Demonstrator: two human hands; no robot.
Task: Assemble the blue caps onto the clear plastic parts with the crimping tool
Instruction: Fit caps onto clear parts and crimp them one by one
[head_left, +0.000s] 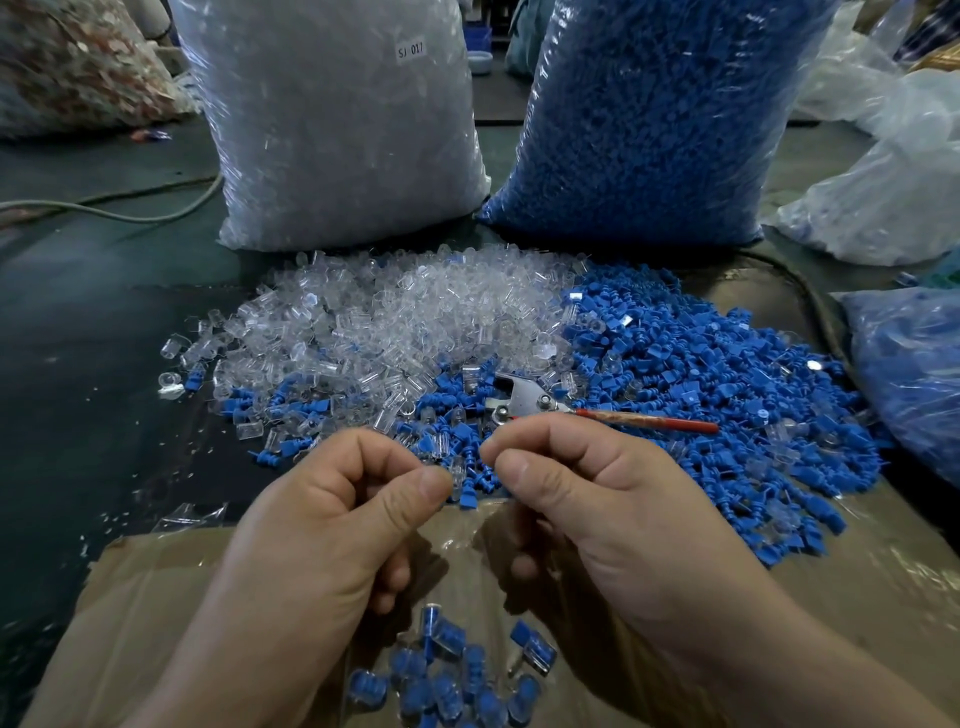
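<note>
The left hand (332, 514) pinched one clear plastic part (456, 475) between thumb and finger. The right hand (587, 509) had its fingers pressed together beside it, on what I could not tell. One crimping tool (524, 400) lay untouched just behind, on the blue caps (727, 374). About a dozen finished pieces (447, 680) sat near the wrists, but the clear heap (389, 322), a full clear bag (332, 130) and a full blue bag (649, 130) waited, so most was left.

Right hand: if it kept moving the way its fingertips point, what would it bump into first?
Probably the clear plastic part that the left hand seems to pinch: the right hand points its fingertips leftward at it across a small gap. Depth is hard to judge.
</note>
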